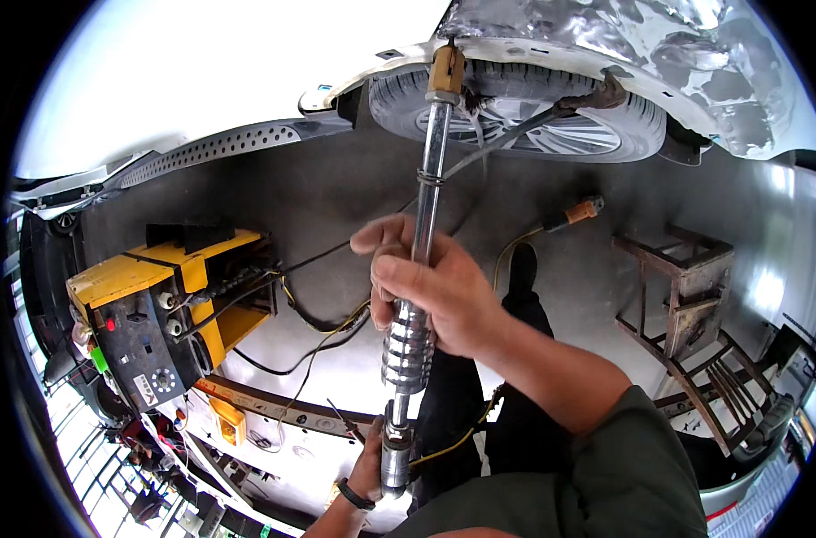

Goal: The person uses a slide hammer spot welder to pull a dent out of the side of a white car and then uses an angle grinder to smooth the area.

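Slide hammer point(433, 152) meets the fender point(668, 54) above the wheel point(517, 112).
Right hand point(435, 291) and left hand point(367, 462) are curled closed around it; paint is off in patches (finish incomplete, I'd judge).

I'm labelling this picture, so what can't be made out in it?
All in the head view:
Left hand: most fingers hidden behind the polished, cylindrical metal handle.
Ribbed chrome cylinder: upper end covered by the right hand.
Black rubber tyre: upper part hidden by the curved white wheel arch.
Glossy white car panel: cut off by the upper edge.
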### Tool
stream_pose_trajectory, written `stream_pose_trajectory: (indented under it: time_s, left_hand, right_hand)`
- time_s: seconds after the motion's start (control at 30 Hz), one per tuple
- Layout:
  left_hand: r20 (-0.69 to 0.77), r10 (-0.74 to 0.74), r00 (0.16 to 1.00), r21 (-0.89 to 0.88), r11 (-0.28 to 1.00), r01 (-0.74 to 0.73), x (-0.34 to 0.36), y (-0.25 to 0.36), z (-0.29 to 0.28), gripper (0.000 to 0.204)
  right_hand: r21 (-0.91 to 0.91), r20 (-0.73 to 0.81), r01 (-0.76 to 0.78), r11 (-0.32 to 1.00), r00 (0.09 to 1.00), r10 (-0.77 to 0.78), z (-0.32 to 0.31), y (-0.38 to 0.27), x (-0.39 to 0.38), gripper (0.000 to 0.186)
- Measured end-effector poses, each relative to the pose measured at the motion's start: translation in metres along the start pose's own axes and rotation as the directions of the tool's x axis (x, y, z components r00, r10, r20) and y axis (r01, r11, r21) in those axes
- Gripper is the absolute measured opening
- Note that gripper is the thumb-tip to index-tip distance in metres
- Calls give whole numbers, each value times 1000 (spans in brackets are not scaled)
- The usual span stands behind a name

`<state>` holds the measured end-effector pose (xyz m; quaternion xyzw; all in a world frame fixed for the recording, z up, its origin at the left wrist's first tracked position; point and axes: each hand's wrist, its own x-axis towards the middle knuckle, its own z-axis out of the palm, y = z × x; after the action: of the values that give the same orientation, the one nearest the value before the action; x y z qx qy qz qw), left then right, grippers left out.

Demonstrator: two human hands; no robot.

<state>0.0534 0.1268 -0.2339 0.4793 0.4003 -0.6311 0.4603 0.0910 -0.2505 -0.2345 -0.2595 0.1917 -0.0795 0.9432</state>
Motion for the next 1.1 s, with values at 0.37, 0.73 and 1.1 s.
stream_pose_trajectory:
  time_s: [0.37, 0.73, 1.1]
  left_hand:
    - [-97, 139, 986, 125, 984, -126, 8, -1, 2, 45]
    - [125, 145, 981, 207, 964, -169, 52, 16, -26, 27]
    - [-15, 519, 854, 615, 678, -402, 86, -54, 6, 41]
  right_hand:
    - [-345, -117, -113, 932, 990, 76, 10, 2, -30, 22]
    - [43, 54, -37, 998, 998, 34, 0, 17, -21, 30]
    - [-295, -131, -118, 948, 988, 82, -10, -7, -38, 41]
